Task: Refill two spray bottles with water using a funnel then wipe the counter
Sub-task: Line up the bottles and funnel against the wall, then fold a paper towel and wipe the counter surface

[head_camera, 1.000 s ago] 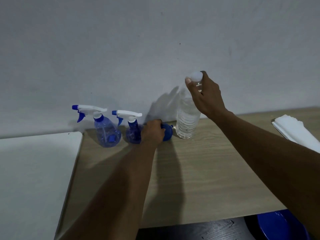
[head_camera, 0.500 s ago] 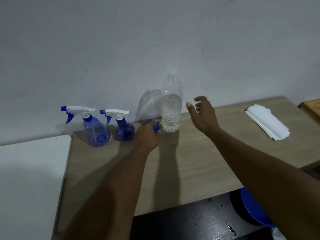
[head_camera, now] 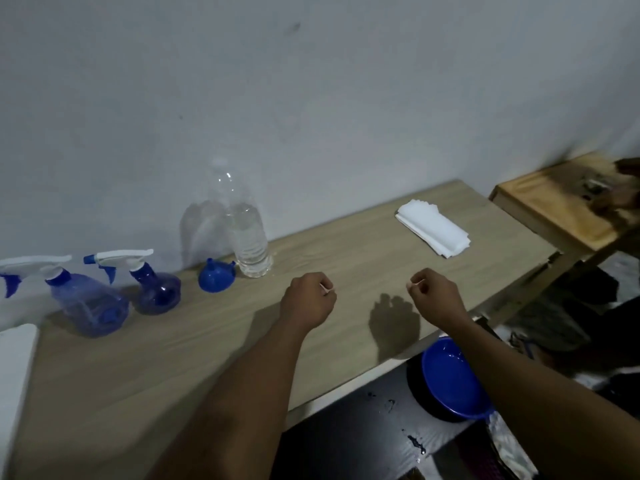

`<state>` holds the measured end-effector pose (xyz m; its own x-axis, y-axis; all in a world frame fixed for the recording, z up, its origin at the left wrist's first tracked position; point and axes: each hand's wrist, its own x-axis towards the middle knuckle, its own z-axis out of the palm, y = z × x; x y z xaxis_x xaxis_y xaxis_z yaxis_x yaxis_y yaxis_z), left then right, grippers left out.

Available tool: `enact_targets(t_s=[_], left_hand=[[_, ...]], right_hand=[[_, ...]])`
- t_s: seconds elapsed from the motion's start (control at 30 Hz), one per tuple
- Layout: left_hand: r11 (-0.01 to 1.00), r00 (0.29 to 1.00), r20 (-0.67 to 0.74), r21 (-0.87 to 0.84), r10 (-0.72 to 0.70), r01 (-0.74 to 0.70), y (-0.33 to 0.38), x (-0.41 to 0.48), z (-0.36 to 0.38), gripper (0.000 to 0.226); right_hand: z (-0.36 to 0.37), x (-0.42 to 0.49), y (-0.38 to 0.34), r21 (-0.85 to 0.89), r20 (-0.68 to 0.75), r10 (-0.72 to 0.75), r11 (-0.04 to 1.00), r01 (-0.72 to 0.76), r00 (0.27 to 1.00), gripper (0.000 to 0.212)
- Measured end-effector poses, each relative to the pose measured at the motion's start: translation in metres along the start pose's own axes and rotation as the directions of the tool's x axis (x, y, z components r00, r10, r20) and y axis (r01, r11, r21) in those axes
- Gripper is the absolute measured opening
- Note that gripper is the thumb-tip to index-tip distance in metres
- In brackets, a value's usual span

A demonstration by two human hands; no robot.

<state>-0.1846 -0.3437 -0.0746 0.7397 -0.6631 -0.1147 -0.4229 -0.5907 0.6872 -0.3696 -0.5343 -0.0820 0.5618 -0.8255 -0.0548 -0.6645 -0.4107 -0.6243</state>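
Both hands are clenched above the wooden surface (head_camera: 346, 268) and grasp nothing: left hand (head_camera: 306, 301) mid-surface, right hand (head_camera: 438, 296) near the front edge. Neither touches any item.

Along the wall, left to right:
- larger spray bottle (head_camera: 86, 303), upright, trigger head on
- smaller spray bottle (head_camera: 156, 289), just beside it, trigger head on
- blue funnel (head_camera: 216, 280), wide mouth down, spout up
- clear water bottle (head_camera: 247, 237), upright, partly filled, just beside the funnel

A folded white cloth (head_camera: 433, 232) lies well apart, at the right end. A blue bowl (head_camera: 450, 379) sits below the front edge, under the right forearm.
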Motion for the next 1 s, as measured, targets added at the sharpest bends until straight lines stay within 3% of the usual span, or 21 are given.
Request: enact_targets(t_s=[0.23, 0.37, 0.53, 0.8, 1.0], left_hand=[[0.998, 0.999, -0.022, -0.043, -0.037, 0.036, 0.121, 0.054, 0.092, 0.016], [1.0, 0.999, -0.018, -0.001, -0.027, 0.027, 0.192, 0.088, 0.15, 0.02], [0.991, 1.0, 0.009, 0.13, 0.023, -0.024, 0.25, 0.121, 0.203, 0.041], [0.927, 0.997, 0.039, 0.366, 0.072, -0.081, 0.261, 0.163, 0.248, 0.056], [0.934, 0.999, -0.026, 0.357, 0.044, -0.031, 0.236, 0.172, 0.259, 0.032]], right_hand=[[-0.09, 0.106, 0.094, 0.061, -0.114, 0.018, 0.998, -0.011, 0.993, 0.022], [-0.129, 0.162, 0.139, 0.118, -0.067, 0.08, 0.99, -0.072, 0.995, 0.021], [-0.144, 0.205, 0.171, 0.226, 0.032, 0.118, 0.966, -0.122, 0.993, 0.018], [-0.126, 0.237, 0.19, 0.347, 0.141, 0.143, 0.92, -0.184, 0.98, 0.013], [-0.109, 0.249, 0.188, 0.36, 0.196, 0.111, 0.916, -0.176, 0.974, 0.012]])
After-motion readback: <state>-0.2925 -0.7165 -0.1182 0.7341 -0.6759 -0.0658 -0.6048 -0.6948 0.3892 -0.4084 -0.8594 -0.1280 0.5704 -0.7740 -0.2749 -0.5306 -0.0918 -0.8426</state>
